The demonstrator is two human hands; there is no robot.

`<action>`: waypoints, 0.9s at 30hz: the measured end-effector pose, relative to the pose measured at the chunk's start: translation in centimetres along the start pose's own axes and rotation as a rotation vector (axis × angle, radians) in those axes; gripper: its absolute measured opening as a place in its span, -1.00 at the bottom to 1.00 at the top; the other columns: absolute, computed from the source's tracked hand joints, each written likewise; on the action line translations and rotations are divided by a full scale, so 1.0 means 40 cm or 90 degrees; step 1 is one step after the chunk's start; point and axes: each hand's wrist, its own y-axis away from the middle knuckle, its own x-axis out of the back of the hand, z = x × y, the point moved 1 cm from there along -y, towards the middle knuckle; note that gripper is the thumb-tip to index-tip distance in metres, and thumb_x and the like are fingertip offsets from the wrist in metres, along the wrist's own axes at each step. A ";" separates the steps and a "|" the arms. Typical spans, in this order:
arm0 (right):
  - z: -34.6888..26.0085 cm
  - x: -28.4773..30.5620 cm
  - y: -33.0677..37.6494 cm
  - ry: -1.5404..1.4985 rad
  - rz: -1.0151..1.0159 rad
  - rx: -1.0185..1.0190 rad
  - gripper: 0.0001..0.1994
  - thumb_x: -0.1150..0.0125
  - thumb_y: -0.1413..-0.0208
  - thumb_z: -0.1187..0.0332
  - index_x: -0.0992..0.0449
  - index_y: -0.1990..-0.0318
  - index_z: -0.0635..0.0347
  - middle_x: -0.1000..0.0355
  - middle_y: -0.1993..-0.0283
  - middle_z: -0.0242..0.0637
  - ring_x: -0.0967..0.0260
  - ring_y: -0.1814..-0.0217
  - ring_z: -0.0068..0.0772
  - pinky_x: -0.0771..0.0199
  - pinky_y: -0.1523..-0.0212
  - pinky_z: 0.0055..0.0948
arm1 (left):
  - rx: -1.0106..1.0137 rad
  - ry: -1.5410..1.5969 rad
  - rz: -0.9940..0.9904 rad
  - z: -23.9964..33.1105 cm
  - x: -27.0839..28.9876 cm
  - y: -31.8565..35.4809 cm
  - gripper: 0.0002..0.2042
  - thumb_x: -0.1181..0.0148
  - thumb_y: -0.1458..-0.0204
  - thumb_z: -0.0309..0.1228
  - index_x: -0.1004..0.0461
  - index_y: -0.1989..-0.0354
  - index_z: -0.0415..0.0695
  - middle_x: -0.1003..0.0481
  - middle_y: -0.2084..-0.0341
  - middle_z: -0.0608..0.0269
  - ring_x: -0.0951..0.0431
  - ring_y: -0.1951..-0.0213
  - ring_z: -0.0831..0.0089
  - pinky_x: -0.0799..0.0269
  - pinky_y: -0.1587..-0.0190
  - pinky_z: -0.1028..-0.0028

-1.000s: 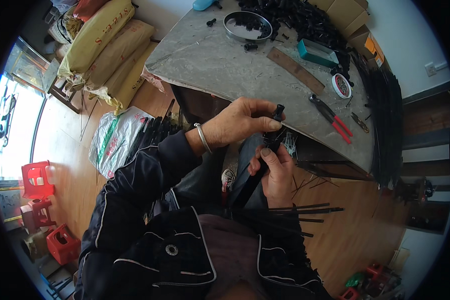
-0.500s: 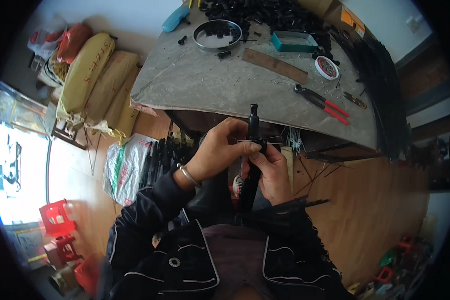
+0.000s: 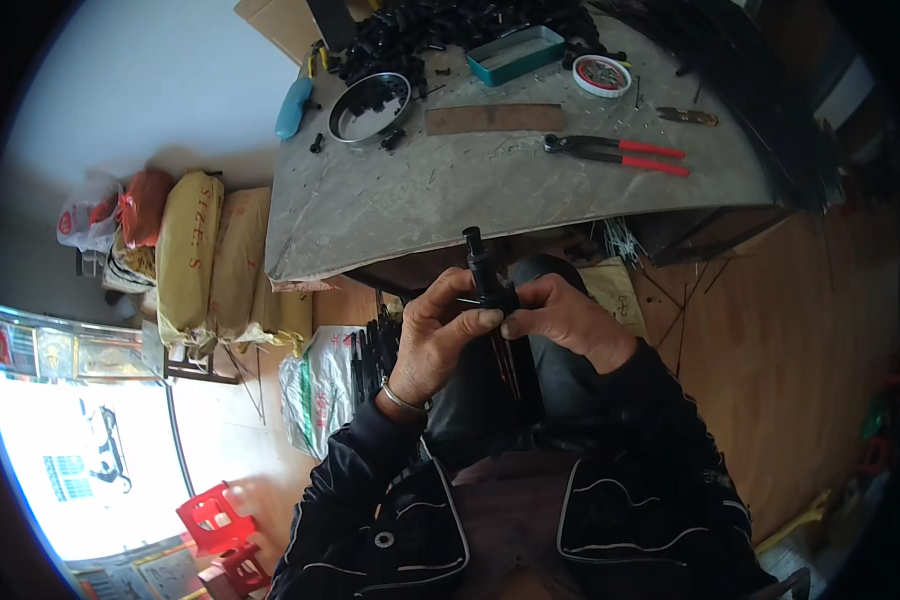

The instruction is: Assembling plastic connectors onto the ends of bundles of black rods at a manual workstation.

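Observation:
In front of my lap stands what looks like a black umbrella frame [image 3: 481, 270], its narrow capped tip pointing up and slightly left. Long dark rods run down from its collar between my knees. My left hand [image 3: 438, 330] grips the collar from the left, thumb pressed on its front and fingers curled behind. From the other side, my right hand [image 3: 570, 318] pinches the collar's lower right edge between thumb and fingers. Both thumbs are close together there. Whatever small part or wire lies under the fingertips is too hidden to make out.
On the grey table [image 3: 390, 215] are red-handled pincers [image 3: 620, 155], a brown flat bar [image 3: 495, 118], a round metal tray [image 3: 370, 125], a teal box [image 3: 516, 55], a white lid of small pieces [image 3: 601, 75] and piled black fittings [image 3: 460, 30]. Sacks [image 3: 190, 255] stand left.
My view has turned, so the table appears shifted left and up. The tip of the frame now leans left, and the thin wires that stuck out sideways at the collar no longer show clearly.

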 end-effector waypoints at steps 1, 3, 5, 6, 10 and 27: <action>0.013 0.013 -0.004 -0.009 0.008 0.007 -0.84 -0.39 0.03 0.34 -0.61 0.34 0.21 -0.50 0.46 -0.48 -0.36 0.43 -0.69 -0.33 0.34 -0.66 | -0.003 0.013 -0.017 0.005 -0.009 -0.002 -0.75 -0.24 0.00 -0.59 -0.48 0.11 -0.21 -0.40 0.22 0.37 -0.46 0.15 0.55 -0.37 0.06 0.57; 0.036 0.028 -0.012 -0.121 -0.090 0.010 -0.83 -0.40 0.08 0.35 -0.60 0.35 0.22 -0.49 0.44 -0.47 -0.40 0.40 -0.65 -0.36 0.31 -0.63 | 0.004 0.017 -0.062 -0.011 0.000 -0.011 -0.75 -0.24 0.00 -0.58 -0.49 0.12 -0.20 -0.39 0.20 0.34 -0.46 0.15 0.53 -0.38 0.07 0.56; 0.040 0.025 -0.015 -0.132 -0.079 0.048 -0.79 -0.40 0.08 0.36 -0.58 0.28 0.23 -0.49 0.40 -0.43 -0.41 0.37 -0.63 -0.38 0.29 -0.60 | 0.007 0.021 -0.103 -0.010 0.001 -0.021 -0.76 -0.24 0.00 -0.58 -0.49 0.12 -0.19 -0.39 0.18 0.32 -0.46 0.15 0.51 -0.39 0.08 0.56; 0.035 0.016 -0.023 -0.136 -0.075 0.079 -0.74 -0.39 0.09 0.37 -0.57 0.21 0.24 -0.49 0.37 -0.40 -0.42 0.34 -0.61 -0.40 0.27 -0.57 | 0.018 0.028 -0.102 -0.004 0.002 -0.026 -0.77 -0.26 0.00 -0.54 -0.50 0.13 -0.18 -0.38 0.15 0.30 -0.46 0.15 0.49 -0.40 0.08 0.54; 0.009 -0.047 0.011 -0.271 -0.043 0.137 -0.65 -0.36 0.04 0.39 -0.50 0.07 0.27 -0.48 0.31 -0.33 -0.42 0.30 -0.54 -0.43 0.23 -0.52 | 0.005 -0.091 -0.166 0.027 0.029 -0.050 -0.73 -0.31 0.02 -0.45 -0.50 0.11 -0.14 -0.31 0.00 0.20 -0.44 0.05 0.39 -0.39 -0.01 0.43; 0.004 -0.096 0.021 -0.215 0.275 0.210 -0.65 -0.23 -0.09 0.45 -0.44 -0.05 0.30 -0.43 0.26 -0.41 -0.36 0.31 -0.65 -0.42 0.31 -0.61 | -0.112 -0.208 0.291 0.053 -0.150 0.051 -0.49 -0.22 -0.01 -0.55 -0.25 -0.16 -0.31 -0.53 0.41 0.20 -0.49 0.44 0.56 -0.40 0.35 0.61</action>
